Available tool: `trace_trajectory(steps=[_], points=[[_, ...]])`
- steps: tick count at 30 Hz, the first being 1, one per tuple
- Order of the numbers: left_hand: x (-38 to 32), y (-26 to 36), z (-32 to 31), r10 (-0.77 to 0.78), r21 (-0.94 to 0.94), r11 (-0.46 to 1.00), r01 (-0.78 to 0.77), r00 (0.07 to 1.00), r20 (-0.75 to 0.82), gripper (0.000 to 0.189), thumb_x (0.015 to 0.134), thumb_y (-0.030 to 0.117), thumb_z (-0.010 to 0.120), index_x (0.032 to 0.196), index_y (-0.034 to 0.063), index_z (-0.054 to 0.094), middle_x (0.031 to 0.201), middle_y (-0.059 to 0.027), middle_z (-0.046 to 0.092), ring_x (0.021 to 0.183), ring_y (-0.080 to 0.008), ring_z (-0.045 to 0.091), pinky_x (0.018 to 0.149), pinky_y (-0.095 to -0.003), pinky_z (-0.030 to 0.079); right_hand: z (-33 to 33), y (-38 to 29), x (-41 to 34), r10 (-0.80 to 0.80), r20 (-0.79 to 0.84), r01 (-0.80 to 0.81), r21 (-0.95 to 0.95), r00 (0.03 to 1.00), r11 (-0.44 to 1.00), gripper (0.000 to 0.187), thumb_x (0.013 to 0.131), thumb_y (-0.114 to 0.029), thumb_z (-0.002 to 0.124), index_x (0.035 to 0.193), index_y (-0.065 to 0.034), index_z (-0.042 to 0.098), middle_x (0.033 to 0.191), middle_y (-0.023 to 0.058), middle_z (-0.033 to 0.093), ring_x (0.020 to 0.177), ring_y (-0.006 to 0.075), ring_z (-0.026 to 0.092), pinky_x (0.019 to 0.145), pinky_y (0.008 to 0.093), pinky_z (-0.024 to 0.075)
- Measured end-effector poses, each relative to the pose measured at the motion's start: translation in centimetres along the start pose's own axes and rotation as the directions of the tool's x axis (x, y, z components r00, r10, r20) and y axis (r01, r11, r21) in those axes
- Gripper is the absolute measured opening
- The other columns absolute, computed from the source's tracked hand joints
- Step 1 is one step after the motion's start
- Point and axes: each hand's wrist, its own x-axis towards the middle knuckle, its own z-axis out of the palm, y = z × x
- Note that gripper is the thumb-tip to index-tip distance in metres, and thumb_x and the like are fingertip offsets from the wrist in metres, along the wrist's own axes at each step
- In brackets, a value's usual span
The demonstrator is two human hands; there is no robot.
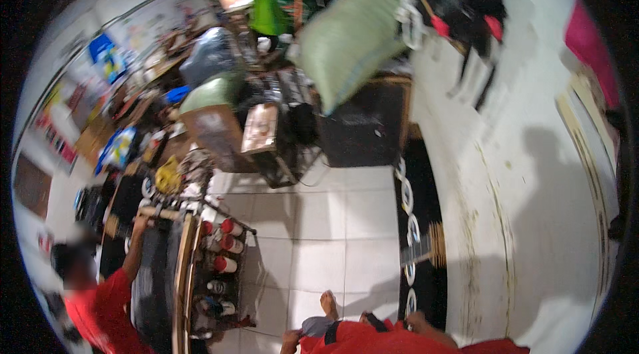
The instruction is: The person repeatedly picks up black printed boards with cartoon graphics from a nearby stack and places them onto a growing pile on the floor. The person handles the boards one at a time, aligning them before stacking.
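At the bottom edge, my left hand (290, 338) hangs beside my red shirt (359, 336), close to a grey cloth (317, 326). My right hand (418, 323) is low on the other side, near a long black strip with white ring shapes (410, 194) along the wall. Both hands are small, blurred and partly cut off, so their fingers cannot be made out. One bare foot (328, 304) stands on the white tiled floor (317, 264) before me.
At left, a person in a red shirt (102, 311) has a hand on a wood-framed table (183, 264). Red-lidded containers (231, 243) line its side shelf. A stuffed pale-green sack (349, 39) rests on a dark box (362, 126). A cardboard box (217, 136) and a stool (260, 126) stand ahead.
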Motion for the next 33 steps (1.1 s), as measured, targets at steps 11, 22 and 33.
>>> trace_trajectory(steps=[11,22,33], points=[[-5.1,3.9,13.4,-0.391,-0.452,0.762,0.463,0.886,0.249,0.025,0.072,0.035,0.055,0.084,0.0164,0.067,0.087,-0.0108,0.066,0.08,-0.0266,0.063,0.067,-0.039,0.049,-3.9,1.9,11.6,-0.024,-0.094,0.095,0.897,0.995,0.431,0.041,0.078,-0.043,0.047,0.074,-0.006,0.064,0.064,0.0062,0.06,0.06,0.025,0.06,0.048,0.0412,0.0447],[-2.5,3.7,8.9,-0.599,-0.755,0.443,0.485,0.786,0.153,0.029,0.074,0.032,0.055,0.088,0.0097,0.067,0.079,-0.0073,0.065,0.057,-0.0195,0.059,0.052,-0.0311,0.048,-13.1,-5.6,10.9,-0.245,-0.023,0.244,-0.017,0.969,0.97,0.032,0.076,-0.037,0.051,0.077,-0.0085,0.066,0.069,0.0089,0.063,0.07,0.0276,0.063,0.059,0.0432,0.0496],[-7.0,3.0,9.0,-0.543,-0.717,0.226,0.66,0.696,0.47,0.029,0.08,0.032,0.054,0.105,0.022,0.063,0.081,-0.0042,0.065,0.059,-0.0136,0.056,0.051,-0.0281,0.044,-6.5,-5.7,9.8,-0.329,0.127,0.352,-0.36,0.936,0.864,0.027,0.073,-0.038,0.056,0.084,-0.0162,0.067,0.08,0.0079,0.065,0.078,0.0278,0.063,0.065,0.0411,0.0499]])
